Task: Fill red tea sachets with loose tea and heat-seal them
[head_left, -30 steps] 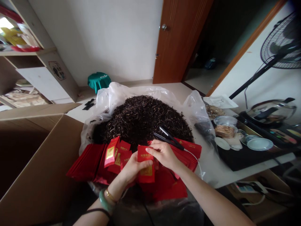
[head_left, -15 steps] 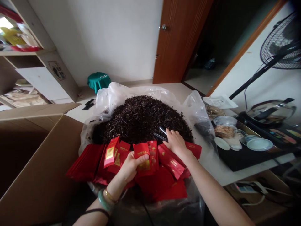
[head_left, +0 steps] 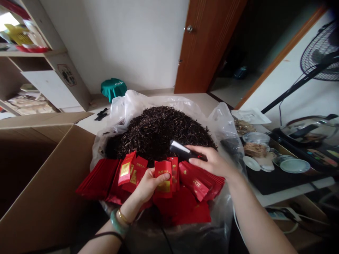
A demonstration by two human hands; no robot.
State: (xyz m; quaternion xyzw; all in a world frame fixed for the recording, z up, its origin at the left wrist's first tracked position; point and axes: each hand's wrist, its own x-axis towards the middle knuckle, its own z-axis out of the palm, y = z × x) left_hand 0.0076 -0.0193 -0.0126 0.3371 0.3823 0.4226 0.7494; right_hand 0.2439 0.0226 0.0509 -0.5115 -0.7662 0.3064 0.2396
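A heap of dark dried tea leaves (head_left: 161, 132) fills a clear plastic bag (head_left: 182, 101), whose crumpled rim stands up around the far side of the heap. On the near side of the heap, the person's left hand (head_left: 147, 186) holds a red tea sachet (head_left: 162, 167) upright, its fingers closed on the sachet and the thumb pressed across the gold label on its front.

The right hand (head_left: 213, 161) is at the near right edge of the heap, fingers narrowed around a black flat iron (head_left: 182, 151). Its tip, with a pale strip along it, points left over the leaves.

More red sachets lie along the near side of the heap: an overlapping row (head_left: 97, 178) at the near left, a bundle (head_left: 198, 183) at the near right below the right hand, and flat ones (head_left: 185, 210) nearest the person.

Left of the heap is an open cardboard box (head_left: 53, 180). Beyond it to the far left is a teal-covered bin (head_left: 113, 89). To the right of the heap, a surface (head_left: 291, 193) carries a black mat, a clear tub (head_left: 256, 143) and a pale dish (head_left: 295, 166).
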